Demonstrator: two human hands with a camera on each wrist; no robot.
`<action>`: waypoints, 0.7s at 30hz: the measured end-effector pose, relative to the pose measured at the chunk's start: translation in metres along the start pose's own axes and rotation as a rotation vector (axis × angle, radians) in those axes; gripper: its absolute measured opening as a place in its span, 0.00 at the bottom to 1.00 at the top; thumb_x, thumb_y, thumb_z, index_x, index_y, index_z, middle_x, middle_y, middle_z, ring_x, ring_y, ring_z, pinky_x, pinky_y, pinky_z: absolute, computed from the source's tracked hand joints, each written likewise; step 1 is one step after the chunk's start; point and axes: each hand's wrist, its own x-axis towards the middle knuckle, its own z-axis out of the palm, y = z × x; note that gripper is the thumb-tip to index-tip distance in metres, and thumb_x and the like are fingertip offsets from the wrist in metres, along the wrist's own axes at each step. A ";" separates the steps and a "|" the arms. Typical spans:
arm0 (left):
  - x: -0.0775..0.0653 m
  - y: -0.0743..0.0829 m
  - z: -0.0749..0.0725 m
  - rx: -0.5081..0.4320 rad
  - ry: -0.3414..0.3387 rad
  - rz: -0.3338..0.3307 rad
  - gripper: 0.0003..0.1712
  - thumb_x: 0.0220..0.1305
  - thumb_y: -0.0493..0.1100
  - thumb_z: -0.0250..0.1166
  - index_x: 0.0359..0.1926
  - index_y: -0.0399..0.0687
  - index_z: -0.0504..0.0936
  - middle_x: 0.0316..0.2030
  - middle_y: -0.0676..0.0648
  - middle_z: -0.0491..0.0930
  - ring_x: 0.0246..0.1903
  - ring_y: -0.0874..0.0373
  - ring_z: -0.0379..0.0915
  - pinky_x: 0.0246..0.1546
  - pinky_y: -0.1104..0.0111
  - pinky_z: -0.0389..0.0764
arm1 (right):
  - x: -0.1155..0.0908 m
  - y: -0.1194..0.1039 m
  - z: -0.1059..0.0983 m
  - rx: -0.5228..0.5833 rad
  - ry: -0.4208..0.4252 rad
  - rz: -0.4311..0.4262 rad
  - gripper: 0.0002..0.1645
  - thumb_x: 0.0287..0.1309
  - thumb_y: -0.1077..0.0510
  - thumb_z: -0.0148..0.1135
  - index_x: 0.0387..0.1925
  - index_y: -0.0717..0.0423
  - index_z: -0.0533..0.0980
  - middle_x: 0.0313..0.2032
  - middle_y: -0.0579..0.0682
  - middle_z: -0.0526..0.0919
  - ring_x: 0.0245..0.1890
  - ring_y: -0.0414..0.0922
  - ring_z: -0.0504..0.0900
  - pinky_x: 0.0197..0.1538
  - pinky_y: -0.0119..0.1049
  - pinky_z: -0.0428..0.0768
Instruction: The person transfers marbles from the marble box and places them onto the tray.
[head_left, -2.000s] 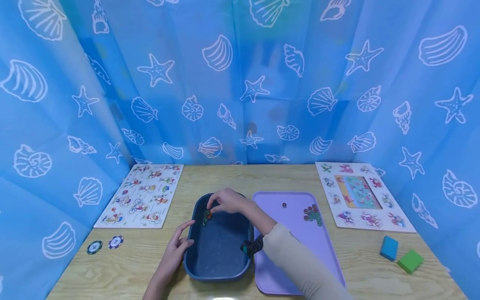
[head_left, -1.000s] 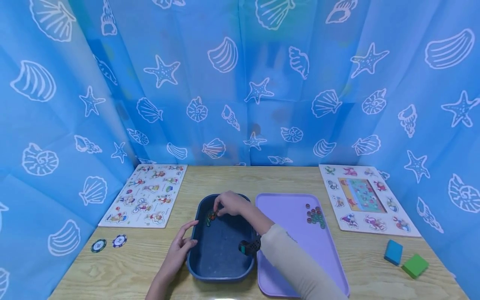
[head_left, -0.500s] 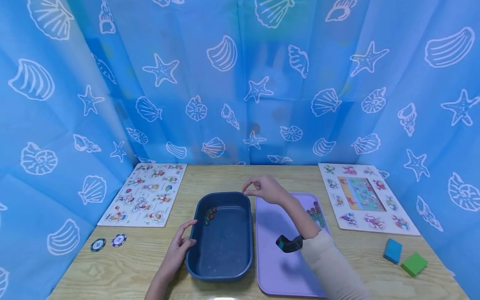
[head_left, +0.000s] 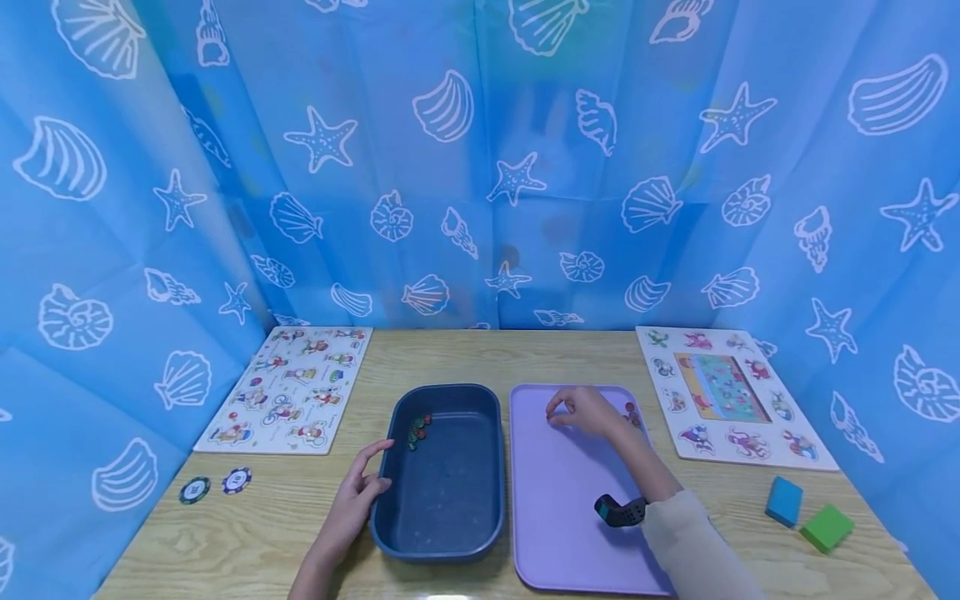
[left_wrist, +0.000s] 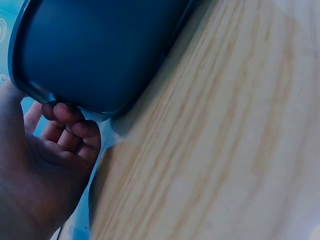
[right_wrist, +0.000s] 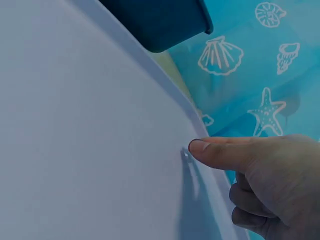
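Observation:
My left hand (head_left: 352,504) grips the left rim of a dark blue bin (head_left: 446,508). In the left wrist view its fingers (left_wrist: 70,112) curl at the bin's edge. Several small green and red marbles (head_left: 417,432) lie in the bin's far left part. Over the far half of a purple tray (head_left: 558,525), my right hand (head_left: 588,412) pinches a small red marble (head_left: 550,417) between thumb and forefinger. The right wrist view shows the thumb close above the tray, hiding the marble. More red marbles (head_left: 632,413) on the tray are partly hidden behind the right hand.
A picture puzzle board (head_left: 288,387) lies at the back left, another puzzle board (head_left: 738,396) at the back right. A green chip (head_left: 195,490) and a blue chip (head_left: 237,480) lie left. Blue (head_left: 784,502) and green (head_left: 827,528) blocks sit right. A shell-print curtain (head_left: 480,167) surrounds the table.
The right hand has lifted a red marble out of the bin and carried it right, over the tray. Before that, a loose marble rolled right to the group on the tray. My left hand stays put.

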 end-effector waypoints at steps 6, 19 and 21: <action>0.001 -0.002 0.001 0.002 0.000 0.014 0.28 0.60 0.36 0.50 0.59 0.65 0.63 0.36 0.37 0.79 0.33 0.50 0.77 0.30 0.65 0.77 | -0.004 0.000 0.000 0.002 0.004 0.021 0.06 0.47 0.56 0.65 0.31 0.48 0.81 0.12 0.42 0.62 0.14 0.38 0.57 0.21 0.30 0.59; 0.001 -0.001 0.000 0.007 0.002 0.020 0.28 0.60 0.37 0.51 0.59 0.65 0.63 0.41 0.37 0.79 0.37 0.51 0.76 0.35 0.64 0.77 | 0.023 -0.082 -0.014 0.160 0.072 -0.116 0.11 0.53 0.52 0.61 0.38 0.48 0.80 0.11 0.43 0.56 0.12 0.41 0.55 0.19 0.32 0.58; 0.000 -0.001 0.000 0.013 0.001 0.019 0.27 0.60 0.37 0.51 0.59 0.64 0.63 0.43 0.37 0.78 0.39 0.51 0.76 0.36 0.63 0.77 | 0.031 -0.104 -0.012 0.161 0.054 -0.164 0.12 0.53 0.50 0.60 0.38 0.47 0.80 0.10 0.43 0.56 0.11 0.41 0.56 0.20 0.32 0.58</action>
